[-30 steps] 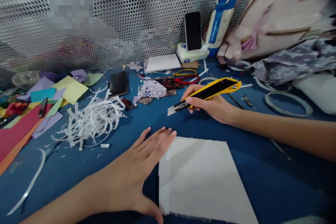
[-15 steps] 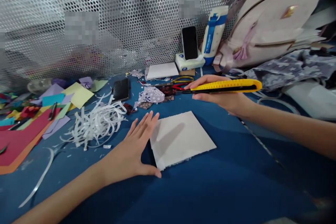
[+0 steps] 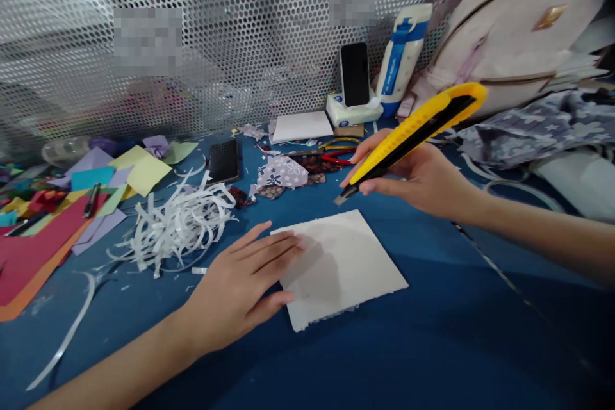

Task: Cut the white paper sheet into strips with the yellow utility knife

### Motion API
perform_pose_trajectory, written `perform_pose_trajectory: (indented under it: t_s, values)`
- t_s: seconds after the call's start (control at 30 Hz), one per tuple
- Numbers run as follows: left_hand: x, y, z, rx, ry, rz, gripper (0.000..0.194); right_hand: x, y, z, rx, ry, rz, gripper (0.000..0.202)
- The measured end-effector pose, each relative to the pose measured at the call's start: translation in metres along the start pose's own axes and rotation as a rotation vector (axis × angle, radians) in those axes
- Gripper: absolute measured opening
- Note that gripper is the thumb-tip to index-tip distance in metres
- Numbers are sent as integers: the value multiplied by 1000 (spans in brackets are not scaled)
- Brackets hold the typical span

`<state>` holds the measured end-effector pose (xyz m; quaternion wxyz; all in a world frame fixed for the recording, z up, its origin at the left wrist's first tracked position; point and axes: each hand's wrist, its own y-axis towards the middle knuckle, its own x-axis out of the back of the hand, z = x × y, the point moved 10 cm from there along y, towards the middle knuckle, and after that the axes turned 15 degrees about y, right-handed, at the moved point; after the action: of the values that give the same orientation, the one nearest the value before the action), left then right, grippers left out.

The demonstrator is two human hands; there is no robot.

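Over the white card (image 3: 353, 262), left fingers (image 3: 277, 262) extend outstretched

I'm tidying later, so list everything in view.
board: 1, white, middle
cutter: 1, yellow-black, in right hand
strips: 1 heap, white, left
papers: several, multicoloured, far left
pen: 1, black, on papers
slab: 1, black, behind strips
scraps: several, patterned, behind board
scissors: count unclear, red-yellow, beside scraps
pad: 1, white, by mesh
phone: 1, dark, at tissues
tissues: 1 pack, pale, by phone
bottle: 1, white-blue, beside phone
backpack: 1, pinkish, right rear
cloth: 1, grey, before backpack
clutter: uncounted, mixed, around edges
mesh: 1, silver, back
table: 1, blue, beneath
left hand: 1, bare, over board
right hand: 1, bare, around cutter
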<state>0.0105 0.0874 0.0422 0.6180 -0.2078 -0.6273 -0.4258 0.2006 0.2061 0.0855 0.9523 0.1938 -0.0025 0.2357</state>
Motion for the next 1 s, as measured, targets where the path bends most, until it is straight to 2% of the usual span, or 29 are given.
perform_pose_trajectory:
  t_s: [0.1, 0.2, 0.3, 0.53, 0.7, 1.0]
  values:
    - [6, -7, -1, -23, 43, -107, 48, -31, 15, 5, 72, -205, 158, 25]
    - [0, -14, -3, -32, 76, -103, 51, -53, 28, -1, 107, -413, 259, 30]
    - [-2, -17, -6, -52, 81, -100, 54, -67, 35, -8, 104, -450, 327, 30]
    - [4, -15, -9, -100, 99, -95, 52, -79, 39, -14, 98, -505, 387, 25]
    - [-7, -17, -5, -37, 55, -65, 53, -87, 42, -12, 146, -471, 431, 24]
    - [-14, -21, -5, -59, 44, -2, 54, -94, 42, -16, 223, -452, 484, 24]
